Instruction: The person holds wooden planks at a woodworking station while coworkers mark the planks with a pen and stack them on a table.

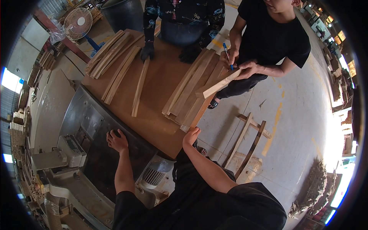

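My left hand (117, 140) lies open on the dark metal top of a machine (103, 153), its fingers spread. My right hand (191, 136) is at the side edge of the brown table (153, 124), close to the ends of several wooden slats (191, 90); its fingers look bent around that edge. Across the table, a gloved hand (147, 51) of one person touches a single narrow slat (140, 90). A second person holds a wooden piece (222, 82) in one hand and a blue pen (228, 55) against it in the other.
More slats (109, 53) lie in rows at the table's left. Wooden bars (251, 142) lie on the concrete floor to the right. A fan (78, 22) and a dark bin (122, 15) stand at the back left. Metal machine parts (73, 184) are beside my left arm.
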The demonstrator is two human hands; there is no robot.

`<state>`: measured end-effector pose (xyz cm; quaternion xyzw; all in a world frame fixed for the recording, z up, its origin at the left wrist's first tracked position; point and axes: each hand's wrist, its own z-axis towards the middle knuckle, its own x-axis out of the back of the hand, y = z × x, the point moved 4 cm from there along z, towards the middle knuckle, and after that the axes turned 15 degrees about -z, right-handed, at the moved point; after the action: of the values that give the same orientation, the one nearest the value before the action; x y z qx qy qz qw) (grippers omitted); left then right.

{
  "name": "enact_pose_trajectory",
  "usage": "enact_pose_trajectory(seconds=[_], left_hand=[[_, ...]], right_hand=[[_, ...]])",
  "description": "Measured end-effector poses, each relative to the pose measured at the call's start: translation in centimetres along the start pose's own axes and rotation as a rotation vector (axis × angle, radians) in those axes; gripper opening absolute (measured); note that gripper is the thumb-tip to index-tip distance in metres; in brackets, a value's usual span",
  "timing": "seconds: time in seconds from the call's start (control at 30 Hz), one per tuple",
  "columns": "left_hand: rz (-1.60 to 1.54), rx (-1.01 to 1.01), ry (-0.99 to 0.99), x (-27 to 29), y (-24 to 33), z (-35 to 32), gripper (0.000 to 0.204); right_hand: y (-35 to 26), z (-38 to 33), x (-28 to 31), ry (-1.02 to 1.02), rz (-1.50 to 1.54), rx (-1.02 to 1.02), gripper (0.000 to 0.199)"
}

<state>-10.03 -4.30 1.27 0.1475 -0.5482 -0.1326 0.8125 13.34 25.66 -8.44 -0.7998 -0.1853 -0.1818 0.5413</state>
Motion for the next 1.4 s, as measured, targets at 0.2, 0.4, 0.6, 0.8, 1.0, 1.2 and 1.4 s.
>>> enact_pose_trajectory(seconds=[0.2,0.4,0.6,0.8,1.0,1.2,1.4], left_hand=[[-0.006,-0.022,0.016,-0.27,-0.08,0.03,0.043],[0.002,-0.008,-0.003,-0.31,-0.29,-0.03,0.043],[-0.002,-0.008,0.006,-0.21,-0.05,0.03,0.043],[-0.002,0.003,-0.003,0.01,0.21,0.09,0.043],[0.003,0.005,0.003,-0.22,-0.29,-0.06,0.043],[-0.008,-0.013,0.011,-0.43,-0.22,0.1,0.043],[-0.007,-0.013,0.009,-0.38,-0.24,0.08,0.043]], right_hand=[[-0.12,-0.07,0.05,0.007,-0.028,-0.002,0.042],[-0.04,-0.07,-0.03,-0.001,-0.015,-0.019,0.042],[-0.08,-0.01,0.01,0.002,-0.014,-0.016,0.042],[0.13,0.13,-0.06,0.022,-0.005,0.004,0.042],[-0.49,-0.36,0.22,0.019,-0.019,-0.007,0.041],[0.22,0.21,-0.18,0.033,-0.019,0.021,0.041],[0.17,0.17,-0.25,0.025,-0.024,0.015,0.042]])
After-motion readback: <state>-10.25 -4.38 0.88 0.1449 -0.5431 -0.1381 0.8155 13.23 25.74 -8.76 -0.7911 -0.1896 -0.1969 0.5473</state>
